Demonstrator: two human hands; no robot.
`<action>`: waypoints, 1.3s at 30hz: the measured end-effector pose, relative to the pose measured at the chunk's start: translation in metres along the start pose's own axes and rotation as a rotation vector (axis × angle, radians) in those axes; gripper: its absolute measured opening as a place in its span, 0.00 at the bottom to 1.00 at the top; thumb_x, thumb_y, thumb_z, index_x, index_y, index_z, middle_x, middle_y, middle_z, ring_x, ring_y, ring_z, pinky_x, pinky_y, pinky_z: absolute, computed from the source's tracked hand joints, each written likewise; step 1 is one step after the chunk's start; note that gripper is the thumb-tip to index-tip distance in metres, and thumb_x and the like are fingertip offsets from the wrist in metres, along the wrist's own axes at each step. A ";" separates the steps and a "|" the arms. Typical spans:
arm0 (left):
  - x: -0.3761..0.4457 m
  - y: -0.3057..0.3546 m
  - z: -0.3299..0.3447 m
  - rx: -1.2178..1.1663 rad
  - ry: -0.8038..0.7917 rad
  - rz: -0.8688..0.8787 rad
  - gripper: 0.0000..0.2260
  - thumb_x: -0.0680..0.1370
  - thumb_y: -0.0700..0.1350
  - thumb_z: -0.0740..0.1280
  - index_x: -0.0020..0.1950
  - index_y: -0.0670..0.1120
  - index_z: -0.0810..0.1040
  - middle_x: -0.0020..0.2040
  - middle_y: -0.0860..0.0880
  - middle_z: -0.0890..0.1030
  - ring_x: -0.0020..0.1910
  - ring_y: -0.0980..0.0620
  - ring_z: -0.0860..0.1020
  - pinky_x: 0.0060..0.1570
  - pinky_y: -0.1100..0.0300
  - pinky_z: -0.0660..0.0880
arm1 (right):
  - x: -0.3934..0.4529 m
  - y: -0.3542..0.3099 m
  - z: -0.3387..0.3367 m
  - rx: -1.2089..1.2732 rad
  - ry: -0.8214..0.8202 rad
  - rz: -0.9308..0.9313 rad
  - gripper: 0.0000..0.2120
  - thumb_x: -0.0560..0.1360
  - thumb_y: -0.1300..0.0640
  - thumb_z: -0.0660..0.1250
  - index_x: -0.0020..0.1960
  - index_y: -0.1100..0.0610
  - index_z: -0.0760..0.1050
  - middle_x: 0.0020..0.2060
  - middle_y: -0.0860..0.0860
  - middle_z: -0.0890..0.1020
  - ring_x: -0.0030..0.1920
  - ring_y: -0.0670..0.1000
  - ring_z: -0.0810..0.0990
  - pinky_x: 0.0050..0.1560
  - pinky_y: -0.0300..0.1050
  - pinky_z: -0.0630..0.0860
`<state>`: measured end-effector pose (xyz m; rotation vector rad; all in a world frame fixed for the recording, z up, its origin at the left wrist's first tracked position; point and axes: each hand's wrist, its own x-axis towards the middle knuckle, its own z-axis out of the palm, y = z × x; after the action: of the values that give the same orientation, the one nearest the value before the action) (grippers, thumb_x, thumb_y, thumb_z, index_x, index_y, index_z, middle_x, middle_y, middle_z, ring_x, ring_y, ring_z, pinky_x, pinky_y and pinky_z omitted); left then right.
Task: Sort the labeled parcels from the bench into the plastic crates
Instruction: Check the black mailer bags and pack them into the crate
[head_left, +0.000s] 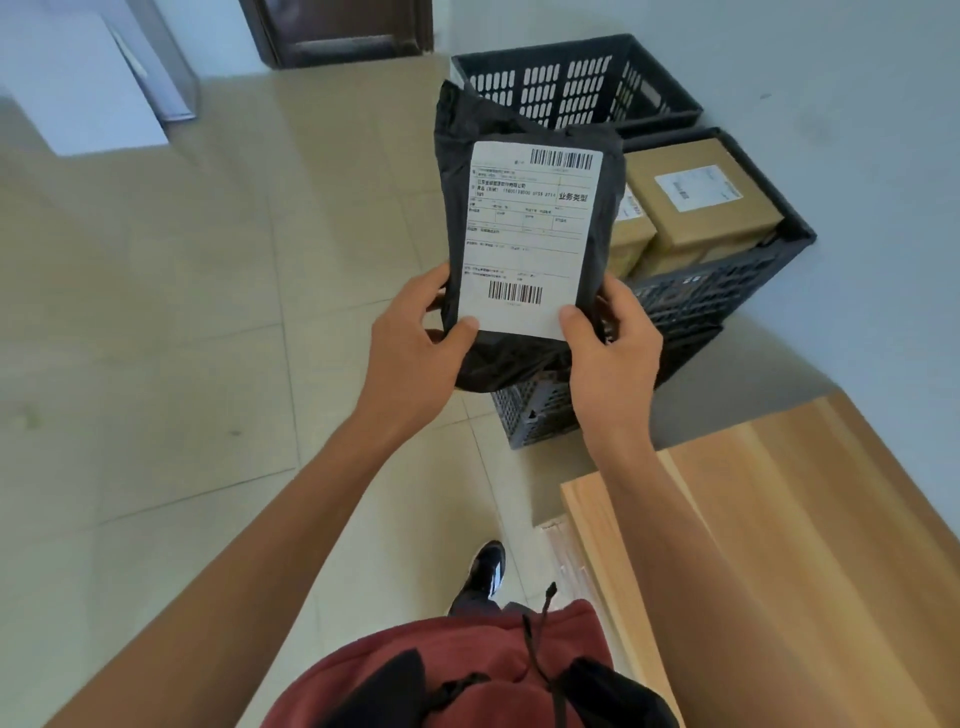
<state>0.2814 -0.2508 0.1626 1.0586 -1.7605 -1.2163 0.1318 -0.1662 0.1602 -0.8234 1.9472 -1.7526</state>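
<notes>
Fingers of both hands curl round the lower end of a black plastic parcel (524, 218), thumbs pressed on the front at the bottom corners of its white shipping label (530, 239). Left hand (415, 348) pinches the lower left edge, right hand (613, 358) the lower right edge, and the parcel stands upright in the air with its label facing the camera, held over the tiled floor (182, 312) well clear of the desk (789, 519).

Behind the parcel, against the pale wall (857, 130), two black slotted plastic crates stand on the floor. The far crate (571, 78) shows only its perforated walls; the parcel's top edge covers part of its near rim. The near crate (727, 291) holds brown cardboard boxes (706, 202), one with a white label on top, and the parcel hides its left portion.

At the lower right the light wooden desk reaches to the frame edge, its near corner just beside the right forearm. Below are a dark red garment (467, 670) with black cords and one black shoe (485, 566) on the floor. A dark door (343, 31) stands at the top, and a white cabinet (88, 73) at the upper left
</notes>
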 end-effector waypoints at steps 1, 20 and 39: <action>0.013 0.000 -0.002 0.003 0.013 -0.003 0.25 0.80 0.36 0.68 0.75 0.53 0.74 0.67 0.56 0.80 0.62 0.66 0.77 0.54 0.62 0.81 | 0.013 0.000 0.008 0.022 -0.015 0.006 0.20 0.81 0.63 0.68 0.72 0.55 0.76 0.62 0.50 0.83 0.62 0.45 0.82 0.63 0.44 0.81; 0.280 -0.059 -0.062 0.038 0.028 -0.143 0.21 0.82 0.39 0.67 0.74 0.52 0.76 0.65 0.56 0.82 0.62 0.57 0.80 0.62 0.49 0.81 | 0.220 0.011 0.195 -0.004 -0.139 0.063 0.19 0.80 0.65 0.67 0.69 0.52 0.77 0.62 0.47 0.82 0.63 0.44 0.80 0.65 0.51 0.81; 0.555 -0.085 -0.019 0.090 -0.295 -0.150 0.20 0.83 0.39 0.66 0.73 0.55 0.77 0.62 0.61 0.83 0.61 0.60 0.80 0.50 0.72 0.78 | 0.442 0.056 0.280 -0.024 0.073 0.212 0.19 0.81 0.61 0.67 0.70 0.48 0.76 0.63 0.46 0.82 0.65 0.47 0.80 0.63 0.53 0.81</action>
<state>0.1011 -0.7824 0.1504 1.1254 -2.0037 -1.4578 -0.0296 -0.6643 0.1080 -0.5441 2.0233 -1.6579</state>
